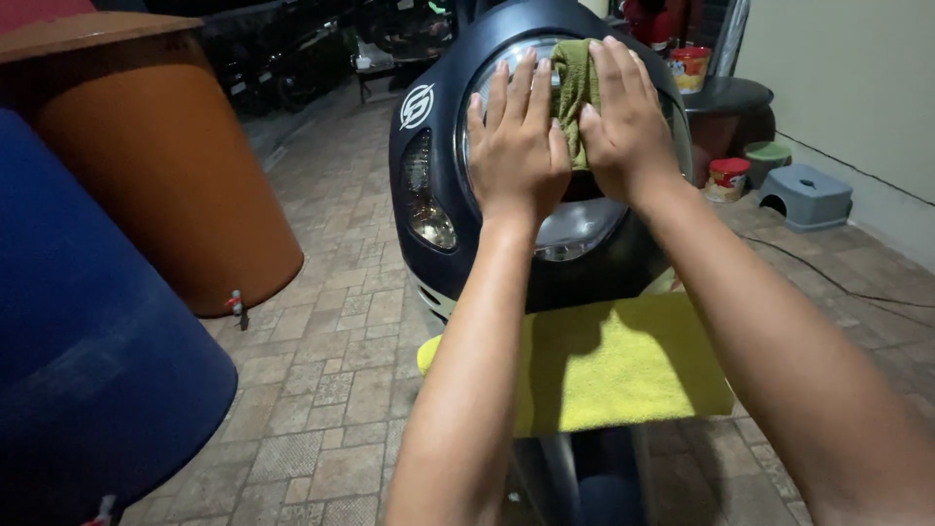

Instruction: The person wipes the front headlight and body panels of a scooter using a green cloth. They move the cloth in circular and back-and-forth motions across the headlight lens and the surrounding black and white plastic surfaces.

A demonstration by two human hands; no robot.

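Both hands lay side by side on the headlamp (575, 229), the left hand (516, 146) left of the right hand (623, 122), the rag (573, 88) between them. A cloth (623, 365) lay below; two barrels (166, 166) stood left.

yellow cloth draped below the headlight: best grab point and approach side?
Take the yellow cloth at its near right corner, coming from the right and above. That corner lies flat and free, with its edge showing. The far edge runs under the dark scooter front, where the left hand and right hand press a green cloth against the headlight; the left end curls out of sight behind the forearm.
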